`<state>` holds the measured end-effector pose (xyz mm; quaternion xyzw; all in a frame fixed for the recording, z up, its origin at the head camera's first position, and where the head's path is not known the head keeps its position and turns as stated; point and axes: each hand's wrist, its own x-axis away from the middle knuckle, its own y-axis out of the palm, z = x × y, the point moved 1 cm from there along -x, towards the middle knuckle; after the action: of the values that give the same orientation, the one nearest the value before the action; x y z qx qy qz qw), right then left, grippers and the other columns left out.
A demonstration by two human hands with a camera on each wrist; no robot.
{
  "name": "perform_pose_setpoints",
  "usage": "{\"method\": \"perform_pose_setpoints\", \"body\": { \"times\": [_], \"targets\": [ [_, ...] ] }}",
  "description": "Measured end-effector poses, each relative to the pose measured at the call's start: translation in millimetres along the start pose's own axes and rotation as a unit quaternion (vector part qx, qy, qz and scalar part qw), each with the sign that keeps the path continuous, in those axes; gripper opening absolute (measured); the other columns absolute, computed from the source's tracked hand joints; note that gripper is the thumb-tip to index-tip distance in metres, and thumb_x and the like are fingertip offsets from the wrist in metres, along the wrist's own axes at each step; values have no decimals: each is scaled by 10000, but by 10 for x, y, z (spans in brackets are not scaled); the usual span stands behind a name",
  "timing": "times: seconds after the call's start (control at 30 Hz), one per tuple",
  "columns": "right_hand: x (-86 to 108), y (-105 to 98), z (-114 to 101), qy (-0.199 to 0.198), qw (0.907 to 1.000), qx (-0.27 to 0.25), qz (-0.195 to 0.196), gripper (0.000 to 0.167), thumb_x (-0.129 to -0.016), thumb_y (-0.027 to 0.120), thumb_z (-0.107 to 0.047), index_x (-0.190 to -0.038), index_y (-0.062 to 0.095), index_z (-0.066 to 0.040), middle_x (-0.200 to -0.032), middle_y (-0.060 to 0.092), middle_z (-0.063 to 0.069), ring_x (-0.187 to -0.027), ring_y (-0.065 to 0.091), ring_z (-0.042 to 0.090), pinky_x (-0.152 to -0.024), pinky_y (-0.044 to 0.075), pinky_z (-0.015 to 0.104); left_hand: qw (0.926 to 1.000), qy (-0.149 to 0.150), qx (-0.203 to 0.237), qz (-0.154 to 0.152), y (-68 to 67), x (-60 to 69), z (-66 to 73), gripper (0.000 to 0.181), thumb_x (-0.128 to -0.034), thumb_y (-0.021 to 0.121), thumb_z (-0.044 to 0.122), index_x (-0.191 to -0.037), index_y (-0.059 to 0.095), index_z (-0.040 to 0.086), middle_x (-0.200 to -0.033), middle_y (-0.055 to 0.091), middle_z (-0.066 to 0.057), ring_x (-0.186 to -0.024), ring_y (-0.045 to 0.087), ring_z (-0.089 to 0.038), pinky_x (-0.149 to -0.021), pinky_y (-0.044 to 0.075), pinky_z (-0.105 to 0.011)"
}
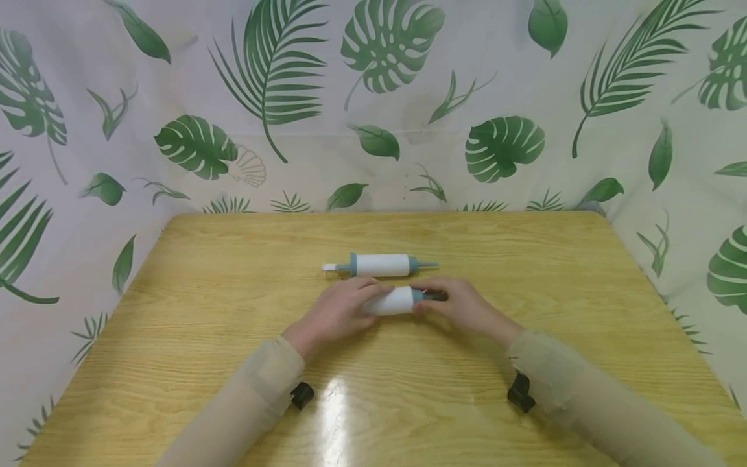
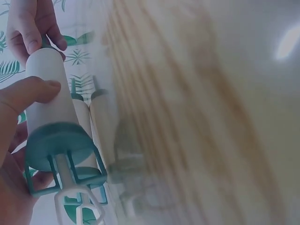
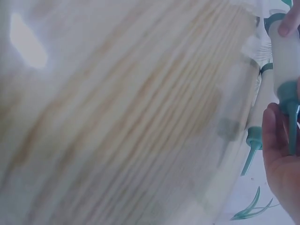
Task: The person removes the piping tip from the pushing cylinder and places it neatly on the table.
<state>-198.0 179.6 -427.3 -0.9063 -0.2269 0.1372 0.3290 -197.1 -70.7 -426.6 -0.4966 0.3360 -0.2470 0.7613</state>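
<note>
My left hand (image 1: 341, 308) grips the white barrel of a syringe (image 1: 395, 301) with teal ends, thumb laid along it in the left wrist view. Its teal finger loops and pale ring-ended plunger (image 2: 64, 176) stick out at the near end of that view. At the other end, the fingers of my right hand (image 1: 461, 305) pinch the teal collar, and the long thin nozzle (image 3: 292, 131) runs over the palm in the right wrist view. Just beyond lies a second, similar syringe (image 1: 382, 265), its nozzle pointing right, touched by neither hand.
A wood-grain table (image 1: 175, 311) with a glossy surface carries both syringes. Behind it and at the sides hangs a white cloth (image 1: 432, 104) printed with green leaves. Dark clips (image 1: 519, 392) sit at both sleeves.
</note>
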Motion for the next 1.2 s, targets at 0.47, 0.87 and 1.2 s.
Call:
{"method": "perform_pose_setpoints", "body": {
  "times": [0.47,0.87,1.2],
  "targets": [
    [43,-47,-32,483,9976,-500,-17,456,-869,683,-316,-1272,630,-111,-1282,588,130,-1118,576,269,-868,514,407,9993,210,91,296,-50,70,23,520,-812,769,199,-1298,587,170,-1205,597,-2,-1052,574,-173,-871,496,-327],
    [60,-36,-16,926,9906,-1000,-88,463,-870,688,-326,-1281,625,-120,-1282,588,129,-1109,582,259,-864,516,392,9989,390,-65,235,-70,65,45,620,-746,831,187,-1313,583,156,-1206,605,-38,-1059,577,-211,-885,496,-348],
    [97,-13,0,761,9917,-1038,18,473,-837,728,-269,-1262,631,-85,-1269,600,101,-1207,524,293,-948,465,450,9991,386,49,173,-91,54,56,578,-731,839,178,-1270,631,172,-1175,628,-35,-1028,596,-214,-860,508,-340]
  ]
}}
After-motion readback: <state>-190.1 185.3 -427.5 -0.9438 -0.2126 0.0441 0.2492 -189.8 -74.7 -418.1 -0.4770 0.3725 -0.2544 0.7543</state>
